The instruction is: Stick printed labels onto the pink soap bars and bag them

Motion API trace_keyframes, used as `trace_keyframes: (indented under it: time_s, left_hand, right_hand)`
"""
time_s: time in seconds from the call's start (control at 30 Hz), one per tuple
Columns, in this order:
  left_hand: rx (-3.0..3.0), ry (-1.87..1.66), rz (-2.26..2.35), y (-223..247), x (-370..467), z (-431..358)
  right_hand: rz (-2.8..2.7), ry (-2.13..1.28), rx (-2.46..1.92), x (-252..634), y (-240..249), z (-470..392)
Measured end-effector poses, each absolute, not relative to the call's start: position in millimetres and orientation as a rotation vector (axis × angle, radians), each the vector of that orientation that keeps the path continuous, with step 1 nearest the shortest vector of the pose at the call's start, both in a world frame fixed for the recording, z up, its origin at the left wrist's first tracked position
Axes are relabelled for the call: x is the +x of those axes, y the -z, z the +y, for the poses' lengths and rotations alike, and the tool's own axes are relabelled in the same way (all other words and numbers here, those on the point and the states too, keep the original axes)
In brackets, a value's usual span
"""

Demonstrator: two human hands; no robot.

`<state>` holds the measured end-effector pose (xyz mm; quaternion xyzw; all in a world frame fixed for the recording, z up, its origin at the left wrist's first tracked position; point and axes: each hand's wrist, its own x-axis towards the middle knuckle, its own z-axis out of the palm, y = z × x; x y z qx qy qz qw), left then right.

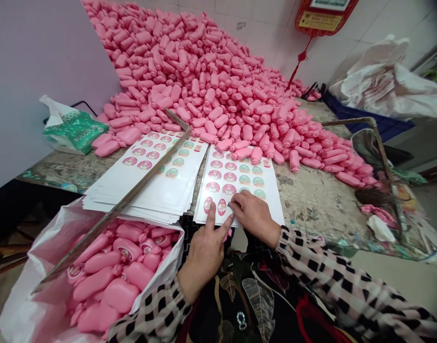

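A white sheet of stickers (245,155) lies in front of me, with rows of pink and green stickers and a pair of oval pink ones at its near edge. My right hand (256,216) has its thumb and fingertips pinched at the edge of an oval pink sticker (221,207). My left hand (206,250) rests at the sheet's near edge, index finger and thumb stretched onto the paper. Beneath that thumb shows a small part of a pink bottle (228,234), mostly hidden by the hand, its other fingers curled out of sight.
A large heap of pink bottles (211,81) covers the back of the worktable (304,200). More sticker sheets (143,188) are stacked at left under a metal bar (132,193). A white sack (32,286) holds labelled bottles. A green tissue pack (75,131) and blue crate (379,126) flank the heap.
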<state>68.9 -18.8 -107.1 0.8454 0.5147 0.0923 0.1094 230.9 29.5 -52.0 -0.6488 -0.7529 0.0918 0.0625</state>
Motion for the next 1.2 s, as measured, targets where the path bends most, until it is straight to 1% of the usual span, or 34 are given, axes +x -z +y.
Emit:
trace_keyframes:
  time_s: [0.1, 0.23, 0.6, 0.67, 0.8, 0.9, 1.0, 1.1, 1.2]
  left_hand:
    - [2.476, -0.291, 1.515, 107.3, 69.7, -18.5]
    - [2.457, -0.325, 1.493, 108.0, 71.4, -18.4]
    - [2.441, -0.349, 1.491, 109.8, 72.0, -18.8]
    - [2.446, -0.343, 1.501, 109.5, 72.1, -18.7]
    - [2.458, -0.287, 1.53, 109.5, 72.8, -19.2]
    - [2.449, -0.278, 1.535, 110.0, 73.1, -20.0]
    - [2.425, -0.301, 1.518, 111.0, 72.7, -20.2]
    - [2.382, -0.373, 1.481, 111.0, 71.0, -19.6]
    - [2.325, -0.49, 1.389, 107.8, 65.9, -21.1]
  right_hand:
    - [-2.141, -0.383, -1.981, 227.0, 58.7, 24.4]
    - [-1.952, -0.382, -2.042, 219.0, 66.2, 16.7]
    - [-1.857, -0.547, -2.116, 218.0, 61.6, 27.4]
    - [-1.865, -0.518, -2.118, 216.8, 59.3, 29.4]
    - [-1.962, -0.342, -2.019, 212.6, 49.3, 27.9]
    - [-1.925, -0.331, -1.959, 216.4, 41.8, 27.5]
    - [-1.75, -0.441, -1.966, 231.3, 43.3, 31.9]
    - [-1.526, -0.678, -1.898, 249.8, 56.4, 36.8]
    - [-1.285, -0.904, -1.741, 262.5, 70.1, 37.0]
